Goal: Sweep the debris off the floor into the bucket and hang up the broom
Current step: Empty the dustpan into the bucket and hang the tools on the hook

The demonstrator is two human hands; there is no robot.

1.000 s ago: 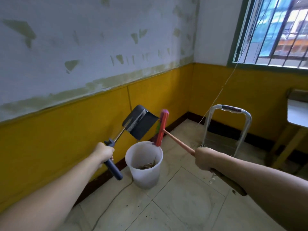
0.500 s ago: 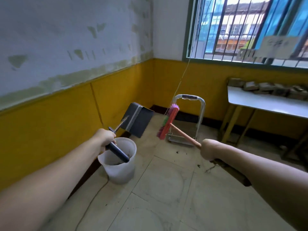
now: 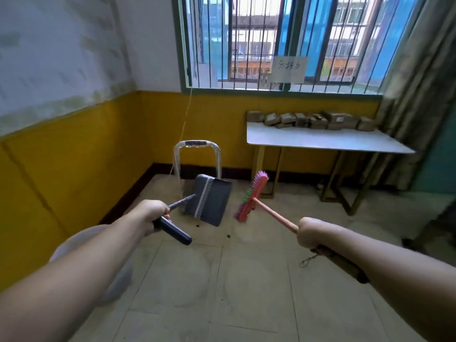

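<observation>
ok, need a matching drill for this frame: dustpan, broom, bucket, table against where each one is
Things:
1. dustpan
2. broom
3. bucket
4. table

Places:
A. held by the right hand
B. below the window, with boxes on top
C. held by the left hand
D. on the floor, partly hidden by the left arm

Pairs: 1-C, 2-A, 3-D, 4-B

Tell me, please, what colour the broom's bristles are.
The bristles are pink with a green patch; head view.
</observation>
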